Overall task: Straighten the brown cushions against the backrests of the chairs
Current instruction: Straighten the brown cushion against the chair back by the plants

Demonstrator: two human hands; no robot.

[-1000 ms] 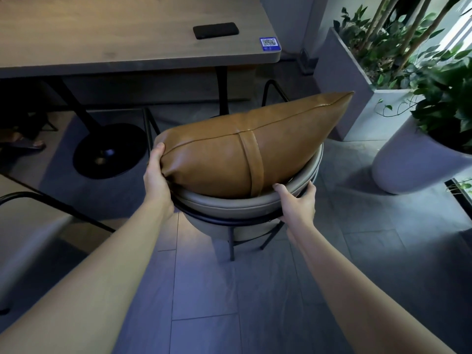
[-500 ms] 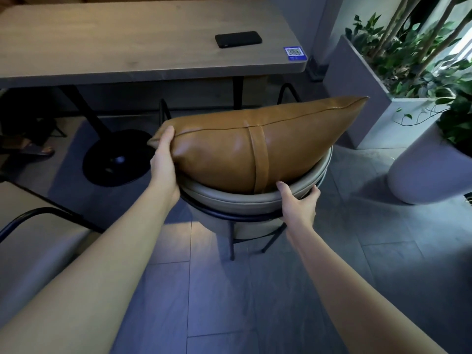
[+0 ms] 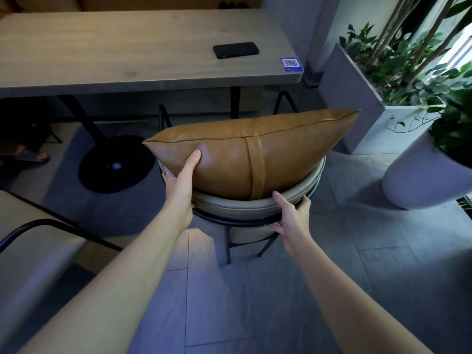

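Tiled floor below — cushion between left-hand fingers.

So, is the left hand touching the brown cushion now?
Touching. In the head view the left hand presses its thumb into the brown cushion, near the cushion's left end.

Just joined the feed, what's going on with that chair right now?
A person stands behind a chair pulled up to a table. The left hand grips the left end of a brown cushion propped on the backrest, thumb pressed into it. The right hand holds the backrest rim. The cushion sits tilted, its right corner higher.
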